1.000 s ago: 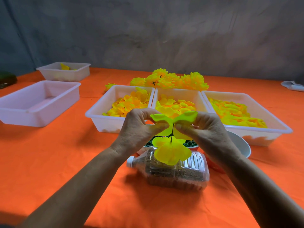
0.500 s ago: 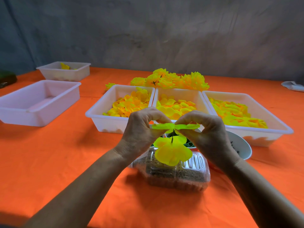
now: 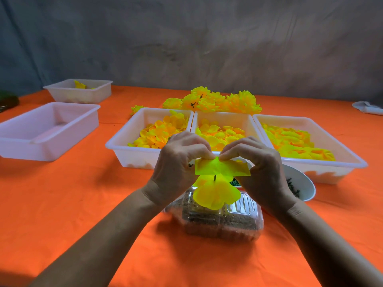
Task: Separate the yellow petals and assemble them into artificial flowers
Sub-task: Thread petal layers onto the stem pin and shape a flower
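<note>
My left hand (image 3: 180, 162) and my right hand (image 3: 259, 168) both pinch a yellow-green petal layer (image 3: 221, 167) at its top edge, held flat on a thin dark stem (image 3: 215, 177). Below it on the same stem sits a larger yellow petal layer (image 3: 215, 195). The stem stands up from a clear plastic bottle (image 3: 223, 222) that lies on its side, filled with brown grains. Three white trays behind hold loose yellow petals: left (image 3: 124, 150), middle (image 3: 223, 119), right (image 3: 331, 162). Finished yellow flowers (image 3: 217, 102) lie piled behind the trays.
An orange cloth (image 3: 83, 204) covers the table. A white tray (image 3: 47, 129) sits at the left; another white tray (image 3: 80, 92) with a few yellow petals sits behind it. A white bowl (image 3: 304, 187) with dark small parts stands right of my hands.
The upper petal layer has been pressed lower on the stem and flattened. Both hands have drawn closer together, with fingertips now meeting over its top edge.
</note>
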Demonstrator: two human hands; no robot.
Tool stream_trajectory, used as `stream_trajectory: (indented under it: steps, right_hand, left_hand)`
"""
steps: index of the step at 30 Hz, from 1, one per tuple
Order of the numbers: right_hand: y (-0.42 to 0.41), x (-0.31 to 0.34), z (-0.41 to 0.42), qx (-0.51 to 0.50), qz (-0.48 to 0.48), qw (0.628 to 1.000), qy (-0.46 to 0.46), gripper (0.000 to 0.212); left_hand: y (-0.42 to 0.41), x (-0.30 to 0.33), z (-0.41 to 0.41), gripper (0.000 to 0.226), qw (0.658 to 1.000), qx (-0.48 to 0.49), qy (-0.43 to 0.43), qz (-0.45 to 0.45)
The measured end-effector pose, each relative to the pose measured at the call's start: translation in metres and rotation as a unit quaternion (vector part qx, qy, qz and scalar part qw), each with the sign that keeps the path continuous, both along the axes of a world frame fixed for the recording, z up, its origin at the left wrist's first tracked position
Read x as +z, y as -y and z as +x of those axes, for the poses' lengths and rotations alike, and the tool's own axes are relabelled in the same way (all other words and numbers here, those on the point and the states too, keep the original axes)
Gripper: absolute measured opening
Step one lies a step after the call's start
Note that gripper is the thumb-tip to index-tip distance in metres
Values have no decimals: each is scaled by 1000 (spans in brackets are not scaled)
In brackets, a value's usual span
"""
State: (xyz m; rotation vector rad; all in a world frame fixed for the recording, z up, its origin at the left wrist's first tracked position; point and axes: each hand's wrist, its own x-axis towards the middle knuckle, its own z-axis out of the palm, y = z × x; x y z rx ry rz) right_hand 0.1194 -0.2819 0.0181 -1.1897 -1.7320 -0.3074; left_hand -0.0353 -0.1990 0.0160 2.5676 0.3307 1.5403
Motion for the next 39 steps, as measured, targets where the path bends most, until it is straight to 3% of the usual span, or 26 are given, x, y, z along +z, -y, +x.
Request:
stream_trajectory:
  steps: [4,12,17,25,39]
  right_hand:
    - [-1,-2,1,-22,16,999,42,7]
    - [0,-2,2,-29,24,997,62,5]
    - [0,-3,1,-29,17,998,50,6]
    - [0,-3,1,-28,18,999,-13,7]
    - [0,-14,10,-16,-13,999,-43,8]
  left_hand:
    - [-1,1,2,12,997,36,-12,66]
    - [-1,-4,1,9,995,45,0,86]
    - [-2,-7,2,7,995,46,3,90]
    - [1,-11,4,16,982,80,-15,169]
    - [0,-24,0,2,994,73,6,85]
